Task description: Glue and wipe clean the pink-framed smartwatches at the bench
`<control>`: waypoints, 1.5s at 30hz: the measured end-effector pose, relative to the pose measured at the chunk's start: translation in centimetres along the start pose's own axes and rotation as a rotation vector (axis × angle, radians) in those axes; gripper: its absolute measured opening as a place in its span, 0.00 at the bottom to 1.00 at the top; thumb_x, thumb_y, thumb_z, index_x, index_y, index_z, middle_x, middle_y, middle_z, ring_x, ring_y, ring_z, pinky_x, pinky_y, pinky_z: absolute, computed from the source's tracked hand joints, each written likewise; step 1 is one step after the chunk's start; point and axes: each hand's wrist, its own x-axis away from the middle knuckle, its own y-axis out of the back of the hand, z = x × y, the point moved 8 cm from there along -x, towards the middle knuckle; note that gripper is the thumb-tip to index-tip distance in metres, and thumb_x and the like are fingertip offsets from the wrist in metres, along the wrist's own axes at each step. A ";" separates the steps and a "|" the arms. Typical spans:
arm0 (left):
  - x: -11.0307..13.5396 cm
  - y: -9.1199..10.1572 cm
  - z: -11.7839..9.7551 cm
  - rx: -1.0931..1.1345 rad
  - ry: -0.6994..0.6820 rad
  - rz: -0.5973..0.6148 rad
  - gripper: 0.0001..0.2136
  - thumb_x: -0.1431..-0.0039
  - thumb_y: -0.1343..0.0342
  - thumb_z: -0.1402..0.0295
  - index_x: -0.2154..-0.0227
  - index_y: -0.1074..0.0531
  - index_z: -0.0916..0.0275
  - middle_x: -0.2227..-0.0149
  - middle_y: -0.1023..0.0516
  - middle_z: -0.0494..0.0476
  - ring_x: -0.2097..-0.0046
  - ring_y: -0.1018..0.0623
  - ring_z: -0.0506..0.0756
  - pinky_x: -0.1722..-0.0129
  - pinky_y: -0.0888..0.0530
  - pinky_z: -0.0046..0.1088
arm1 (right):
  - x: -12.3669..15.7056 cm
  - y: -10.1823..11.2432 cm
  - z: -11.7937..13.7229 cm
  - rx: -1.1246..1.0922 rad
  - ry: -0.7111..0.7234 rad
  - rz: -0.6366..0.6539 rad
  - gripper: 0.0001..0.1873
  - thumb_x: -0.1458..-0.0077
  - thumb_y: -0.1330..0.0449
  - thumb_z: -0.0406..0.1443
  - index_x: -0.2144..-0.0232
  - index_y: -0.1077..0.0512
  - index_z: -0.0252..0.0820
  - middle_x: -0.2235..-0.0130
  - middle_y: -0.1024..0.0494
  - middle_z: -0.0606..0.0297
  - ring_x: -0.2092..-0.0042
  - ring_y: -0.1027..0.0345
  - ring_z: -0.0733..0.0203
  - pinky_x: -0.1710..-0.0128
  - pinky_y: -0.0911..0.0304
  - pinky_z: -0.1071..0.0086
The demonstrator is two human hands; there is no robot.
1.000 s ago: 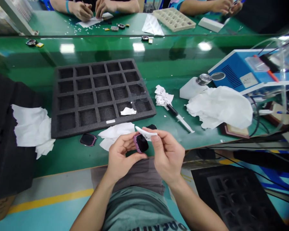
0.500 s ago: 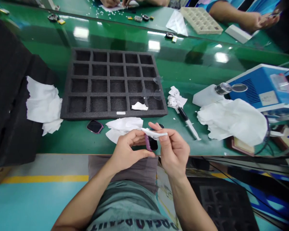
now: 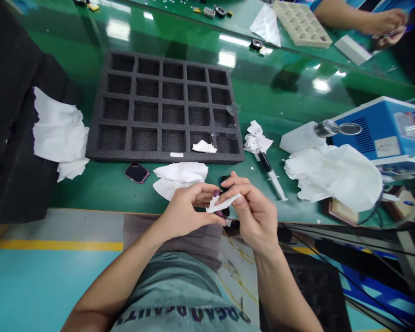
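Note:
My left hand (image 3: 185, 210) grips a small purple watch body (image 3: 221, 212) by its sides, just above the near table edge. My right hand (image 3: 252, 210) pinches a folded white wipe (image 3: 221, 203) and presses it onto the watch's dark face, hiding most of it. Both hands are closed. A second purple watch body (image 3: 137, 173) lies flat on the green table to the left. Behind the hands lies a crumpled white cloth (image 3: 180, 177).
A black foam tray (image 3: 166, 108) with several empty cells stands on the green table (image 3: 273, 92), one scrap of tissue (image 3: 204, 147) in it. A syringe (image 3: 271, 175), white cloths (image 3: 334, 175), a blue machine (image 3: 373, 124) lie right. Another person's hand (image 3: 383, 25) works across the table.
The right hand has brought the wipe down from above the watch onto its face. The view has tilted and shifted, so the tray and table appear higher and more to the right.

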 end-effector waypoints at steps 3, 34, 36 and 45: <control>0.0 0.1 -0.1 0.020 0.022 -0.019 0.29 0.66 0.19 0.70 0.59 0.23 0.63 0.61 0.14 0.57 0.56 0.14 0.59 0.50 0.19 0.35 | 0.0 -0.1 -0.1 -0.060 -0.022 0.018 0.11 0.29 0.45 0.37 0.63 0.24 0.47 0.67 0.19 0.63 0.50 0.29 0.54 0.30 0.47 0.45; -0.3 0.6 0.6 0.452 0.040 0.047 0.30 0.70 0.19 0.73 0.61 0.26 0.65 0.66 0.15 0.55 0.65 0.16 0.53 0.61 0.21 0.29 | 1.7 1.3 -1.6 -0.266 -0.053 -0.090 0.07 0.34 0.38 0.43 0.66 0.27 0.51 0.78 0.27 0.68 0.48 0.25 0.51 0.28 0.54 0.38; -0.2 1.0 0.3 0.450 -0.013 0.040 0.29 0.66 0.19 0.72 0.59 0.25 0.63 0.63 0.14 0.57 0.62 0.14 0.55 0.57 0.21 0.31 | 1.9 2.8 -2.1 -0.225 -0.093 -0.174 0.07 0.34 0.39 0.42 0.65 0.26 0.50 0.75 0.25 0.66 0.49 0.25 0.51 0.31 0.48 0.41; 0.3 1.1 -1.1 0.290 -0.106 0.190 0.28 0.58 0.21 0.58 0.55 0.22 0.62 0.55 0.14 0.66 0.32 0.28 0.69 0.38 0.31 0.42 | 0.5 4.1 -3.8 -0.258 -0.442 -0.263 0.13 0.39 0.34 0.46 0.64 0.21 0.42 0.70 0.23 0.67 0.69 0.34 0.64 0.67 0.36 0.70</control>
